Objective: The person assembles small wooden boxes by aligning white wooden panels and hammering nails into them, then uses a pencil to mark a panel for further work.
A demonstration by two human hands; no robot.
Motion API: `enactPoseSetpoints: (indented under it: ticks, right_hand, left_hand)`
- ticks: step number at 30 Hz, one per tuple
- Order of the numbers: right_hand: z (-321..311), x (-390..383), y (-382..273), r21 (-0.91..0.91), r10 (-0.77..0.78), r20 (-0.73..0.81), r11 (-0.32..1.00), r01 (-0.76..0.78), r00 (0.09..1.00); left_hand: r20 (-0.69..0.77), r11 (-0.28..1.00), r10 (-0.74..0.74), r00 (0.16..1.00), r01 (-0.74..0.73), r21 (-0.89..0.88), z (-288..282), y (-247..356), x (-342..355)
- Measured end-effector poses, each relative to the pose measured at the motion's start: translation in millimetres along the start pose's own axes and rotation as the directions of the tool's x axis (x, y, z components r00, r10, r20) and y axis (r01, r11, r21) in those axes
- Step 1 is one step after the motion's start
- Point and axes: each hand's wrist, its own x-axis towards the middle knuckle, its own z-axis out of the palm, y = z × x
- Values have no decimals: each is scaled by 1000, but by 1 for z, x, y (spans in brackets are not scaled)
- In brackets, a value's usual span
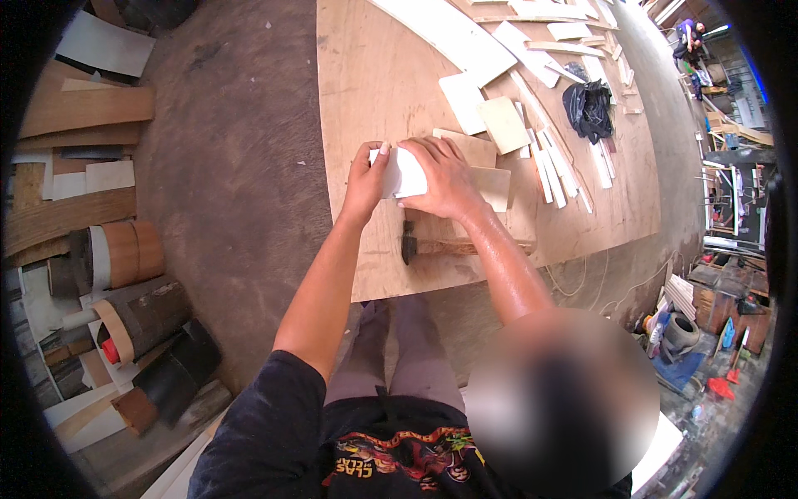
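Note:
My left hand (367,175) grips the left side of a white rectangular piece (399,177) over the plywood worktop (366,258). My right hand (440,176) is closed round the right side of the same piece, fingers over its top edge. Pale wooden blocks (490,187) lie just behind and beside my right hand. Below my hands lies a hammer-like tool with a dark head (408,244) and a wooden handle, partly hidden by my right forearm. A cream rectangular board (502,125) and a white board (460,100) lie farther back.
White strips (553,166) and a black plastic bag (588,108) lie on the worktop. Boards and rolled sheets (125,254) line the left. A cord (569,291) hangs by the front edge. A co-worker (690,41) is at far upper right, above cluttered tools and materials (723,308).

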Motion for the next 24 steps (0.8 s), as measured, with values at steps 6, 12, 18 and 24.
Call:
enactPoseSetpoints:
  ticks: [6,12,18,24]
  right_hand:
    - [3,-2,5,-94,33,13,995,-32,999]
    - [9,-8,3,-142,35,-34,989,-40,999]
    - [15,-17,3,-172,49,-100,983,-66,994]
    - [23,-50,-1,-182,189,-302,951,-252,934]
  left_hand:
    - [-106,991,-97,990,86,-101,6,1,0]
    - [-145,998,-67,987,64,-22,11,-3,-2]
    - [-167,997,50,985,-59,-50,11,-10,-6]
    - [-274,987,50,960,-89,-133,13,-21,-31]
